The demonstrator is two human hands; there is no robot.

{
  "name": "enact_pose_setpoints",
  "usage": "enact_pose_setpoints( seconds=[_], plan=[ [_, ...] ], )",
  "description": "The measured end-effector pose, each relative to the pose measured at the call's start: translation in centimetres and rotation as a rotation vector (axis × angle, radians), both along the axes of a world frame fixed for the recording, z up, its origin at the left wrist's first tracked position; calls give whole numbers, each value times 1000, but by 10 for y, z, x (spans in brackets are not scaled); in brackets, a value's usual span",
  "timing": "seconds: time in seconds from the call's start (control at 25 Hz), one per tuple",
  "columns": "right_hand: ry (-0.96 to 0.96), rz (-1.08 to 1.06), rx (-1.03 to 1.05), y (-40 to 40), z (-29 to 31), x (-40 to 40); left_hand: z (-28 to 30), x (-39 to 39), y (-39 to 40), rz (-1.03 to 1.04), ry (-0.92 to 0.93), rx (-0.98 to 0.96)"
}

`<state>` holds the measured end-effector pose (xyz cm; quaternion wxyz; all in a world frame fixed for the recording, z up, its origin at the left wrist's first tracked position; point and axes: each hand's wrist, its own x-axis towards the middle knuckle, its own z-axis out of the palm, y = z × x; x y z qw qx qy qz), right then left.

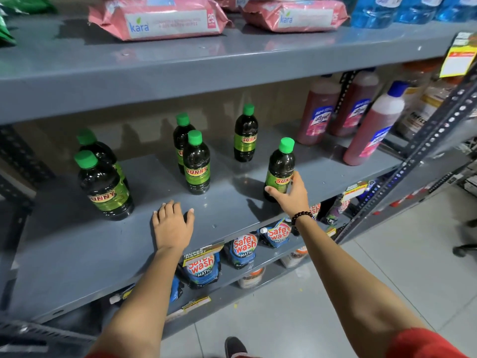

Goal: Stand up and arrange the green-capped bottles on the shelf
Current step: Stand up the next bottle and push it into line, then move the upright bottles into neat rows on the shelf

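Several dark bottles with green caps and yellow-green "Sunny" labels stand upright on the grey middle shelf [77,254]. Two stand at the left, one behind the other [103,184]. Another two stand in the middle [196,164], and a single one is farther back [245,135]. At the front right stands one more bottle [281,164]. My right hand [291,195] wraps its lower part, thumb on the left and fingers on the right. My left hand [171,226] lies flat on the shelf in front of the middle pair, fingers apart, holding nothing.
Red-liquid bottles with blue caps [371,127] stand at the shelf's right end. Pink wipes packs [157,19] and blue bottles [387,9] fill the upper shelf. Safe Wash pouches [204,267] sit on the shelf below. A perforated steel post [413,161] bounds the right side.
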<state>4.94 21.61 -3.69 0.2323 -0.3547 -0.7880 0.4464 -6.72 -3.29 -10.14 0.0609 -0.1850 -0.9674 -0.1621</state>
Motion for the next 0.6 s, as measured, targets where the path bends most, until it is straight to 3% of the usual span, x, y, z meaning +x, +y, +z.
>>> enact_pose_setpoints(
  seconds=[0.16, 0.28, 0.44, 0.6],
  plan=[
    [224, -221, 244, -30, 9, 14, 0, -2, 0, 7, 8, 26],
    [262, -4, 277, -66, 24, -5, 4, 0, -3, 26, -2, 62],
    [114, 249, 128, -105, 28, -71, 7, 8, -29, 102, 31, 92],
    [-29, 267, -119, -131, 18, -123, 6, 15, -59, 181, 37, 50]
  ],
)
